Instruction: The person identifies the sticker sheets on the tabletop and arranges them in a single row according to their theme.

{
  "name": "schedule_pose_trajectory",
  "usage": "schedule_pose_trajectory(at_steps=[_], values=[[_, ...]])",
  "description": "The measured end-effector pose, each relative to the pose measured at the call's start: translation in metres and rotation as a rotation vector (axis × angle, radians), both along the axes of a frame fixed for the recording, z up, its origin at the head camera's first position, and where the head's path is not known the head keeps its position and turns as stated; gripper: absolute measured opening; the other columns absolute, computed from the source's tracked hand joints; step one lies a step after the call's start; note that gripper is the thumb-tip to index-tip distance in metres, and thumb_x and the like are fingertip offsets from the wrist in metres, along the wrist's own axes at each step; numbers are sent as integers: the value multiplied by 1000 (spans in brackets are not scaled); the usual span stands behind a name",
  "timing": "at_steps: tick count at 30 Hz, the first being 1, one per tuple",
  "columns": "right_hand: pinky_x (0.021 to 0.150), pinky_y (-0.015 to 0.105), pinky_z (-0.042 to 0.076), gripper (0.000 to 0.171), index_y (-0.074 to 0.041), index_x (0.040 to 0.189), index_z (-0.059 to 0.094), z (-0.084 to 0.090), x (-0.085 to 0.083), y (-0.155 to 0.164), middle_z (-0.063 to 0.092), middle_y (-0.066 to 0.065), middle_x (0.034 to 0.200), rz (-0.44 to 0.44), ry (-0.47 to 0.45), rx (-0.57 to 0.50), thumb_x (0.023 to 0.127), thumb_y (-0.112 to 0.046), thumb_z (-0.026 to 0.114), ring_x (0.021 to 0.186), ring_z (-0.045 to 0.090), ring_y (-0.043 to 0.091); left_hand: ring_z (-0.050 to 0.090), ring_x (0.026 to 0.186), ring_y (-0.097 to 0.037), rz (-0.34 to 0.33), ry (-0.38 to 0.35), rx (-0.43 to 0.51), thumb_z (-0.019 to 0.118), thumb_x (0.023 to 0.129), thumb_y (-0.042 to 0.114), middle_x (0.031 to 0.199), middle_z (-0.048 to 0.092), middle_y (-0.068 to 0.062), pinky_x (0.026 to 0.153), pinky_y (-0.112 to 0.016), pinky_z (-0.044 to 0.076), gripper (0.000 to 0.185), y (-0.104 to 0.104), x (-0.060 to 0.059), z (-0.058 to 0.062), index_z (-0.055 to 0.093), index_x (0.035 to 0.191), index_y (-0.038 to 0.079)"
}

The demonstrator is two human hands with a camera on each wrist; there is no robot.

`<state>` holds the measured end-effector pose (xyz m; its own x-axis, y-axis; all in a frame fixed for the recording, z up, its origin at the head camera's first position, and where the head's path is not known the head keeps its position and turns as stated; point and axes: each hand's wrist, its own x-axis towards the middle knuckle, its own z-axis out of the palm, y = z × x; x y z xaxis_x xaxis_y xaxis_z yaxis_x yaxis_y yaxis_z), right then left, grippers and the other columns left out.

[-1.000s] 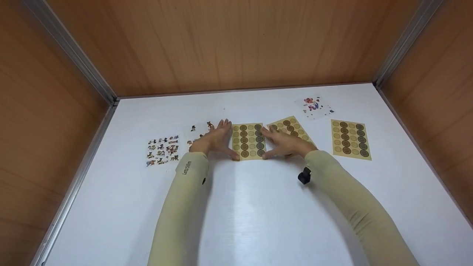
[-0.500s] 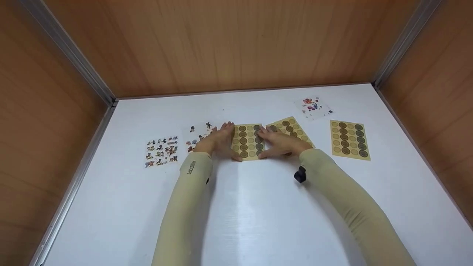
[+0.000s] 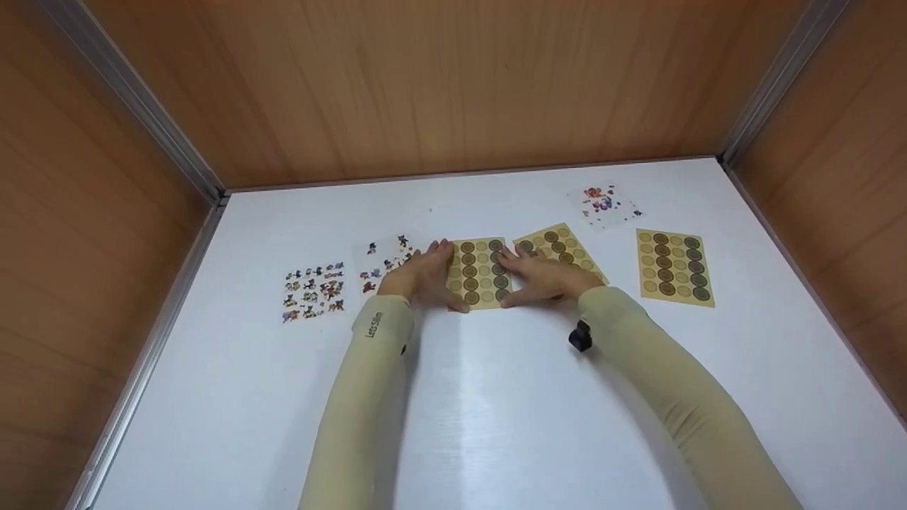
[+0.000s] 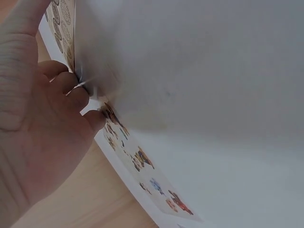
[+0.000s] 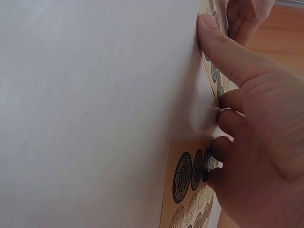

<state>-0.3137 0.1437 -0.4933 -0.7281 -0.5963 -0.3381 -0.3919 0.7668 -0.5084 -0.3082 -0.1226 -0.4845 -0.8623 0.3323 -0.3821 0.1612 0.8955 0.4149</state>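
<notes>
A tan sheet of round stickers (image 3: pixel 483 273) lies flat on the table between both hands. My left hand (image 3: pixel 427 275) touches its left edge, thumb at the near corner and fingers toward the far corner. My right hand (image 3: pixel 544 276) rests along the right edge in the same way, its thumb (image 5: pixel 228 50) on the near corner. Neither hand curls round the sheet. Partly under the right hand lies a second tan sticker sheet (image 3: pixel 570 249), tilted. Beside the left hand is a clear sticker sheet (image 3: pixel 382 256) with small figures, partly covered by that hand.
Another clear sheet of small stickers (image 3: pixel 312 292) lies farther left. At the right is a third tan sticker sheet (image 3: pixel 674 268), and behind it a clear sheet with colourful stickers (image 3: pixel 602 205). Wooden panels (image 3: pixel 453 92) wall in the white table (image 3: pixel 460 411).
My left hand has shifted slightly right, onto the middle sheet's left edge. The right hand has moved slightly left over the right edge. The sheets look almost unmoved.
</notes>
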Motion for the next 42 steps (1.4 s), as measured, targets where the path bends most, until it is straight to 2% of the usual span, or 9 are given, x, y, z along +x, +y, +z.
schedule_pose_trajectory(at_steps=[6, 11, 17, 26, 32, 38, 42], values=[[119, 65, 0, 106, -17, 164, 12, -1, -1, 0, -4, 13, 168, 57, 26, 0, 88, -61, 70, 152, -5, 42, 3, 155, -31, -12, 18, -75, 89, 65, 61, 170, 4, -6, 124, -52, 5, 135, 1, 2, 4, 10, 164, 15], [120, 62, -5, 107, -14, 163, 11, 1, -1, 1, -3, 13, 168, 82, 34, 18, 87, -60, 71, 153, -7, 37, 0, 155, -29, -15, 15, -91, 87, 66, 63, 170, 0, -5, 124, -52, 4, 137, 3, 1, 5, 4, 165, 16], [120, 61, -6, 110, -16, 164, 10, -2, 0, 1, -3, 11, 168, 75, 25, 42, 85, -62, 72, 153, -8, 35, 1, 155, -24, -39, 50, -106, 89, 65, 60, 170, 4, -8, 124, -49, 1, 136, 7, 5, 6, 8, 164, 12], [120, 63, 1, 108, -16, 164, 12, -1, 0, 2, 0, 13, 168, 69, 46, 18, 86, -62, 71, 152, -5, 38, 7, 155, -26, -50, 87, -149, 90, 64, 58, 169, 10, -11, 124, -49, -3, 135, 13, 5, 13, 12, 163, 9], [120, 61, -4, 108, -14, 163, 12, -3, 0, 4, 1, 13, 167, 72, 55, -11, 86, -60, 72, 153, -6, 35, 9, 155, -28, -63, 80, -177, 91, 63, 58, 168, 11, -13, 124, -49, -2, 136, 15, 1, 16, 13, 163, 9], [121, 58, -5, 106, -8, 162, 14, -4, 2, 5, 2, 14, 167, 90, 52, -29, 88, -56, 72, 153, -8, 34, 6, 155, -27, -95, 46, -242, 88, 64, 63, 169, 8, -13, 124, -51, -4, 139, 18, -8, 11, 7, 164, 9], [122, 57, -4, 105, -10, 162, 14, -2, 2, 3, 2, 13, 167, 84, 46, -31, 88, -55, 73, 153, -8, 33, 8, 155, -27, -83, 50, -231, 89, 63, 62, 168, 11, -12, 124, -51, -4, 139, 18, -7, 13, 9, 163, 8]])
